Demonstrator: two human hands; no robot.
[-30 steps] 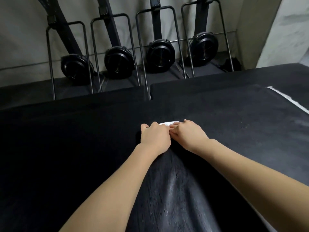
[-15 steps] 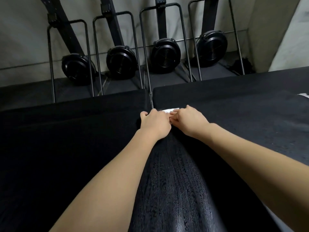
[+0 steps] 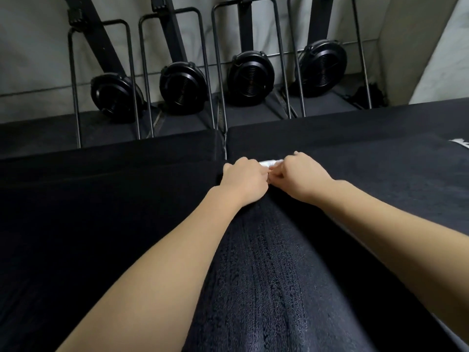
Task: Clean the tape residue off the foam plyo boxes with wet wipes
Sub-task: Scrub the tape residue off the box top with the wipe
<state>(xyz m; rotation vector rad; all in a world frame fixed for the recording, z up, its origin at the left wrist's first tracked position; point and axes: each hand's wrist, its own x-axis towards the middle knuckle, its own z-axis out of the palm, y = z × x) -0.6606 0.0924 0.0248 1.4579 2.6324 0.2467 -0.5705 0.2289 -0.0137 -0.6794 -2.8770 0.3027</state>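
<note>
Fingers of the left hand [image 3: 245, 180] and right hand [image 3: 300, 177] curl onto one crumpled white wet wipe [image 3: 271, 163], pinching it against the black, matte foam plyo box [image 3: 355, 158] near its far edge. A glistening streaked wet band [image 3: 266, 275] trails behind, longer than before. Four round black flywheels [image 3: 250, 78] stand beyond.

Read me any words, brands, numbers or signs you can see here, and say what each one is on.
No text can be read.
White mark on the right foam plyo box: cut off by the frame edge, not readable.
Four black fan housings by the wall: no legible label, too dark and blurred.
Wet wipe held by the left hand and the right hand: plain white, no print visible.
</note>
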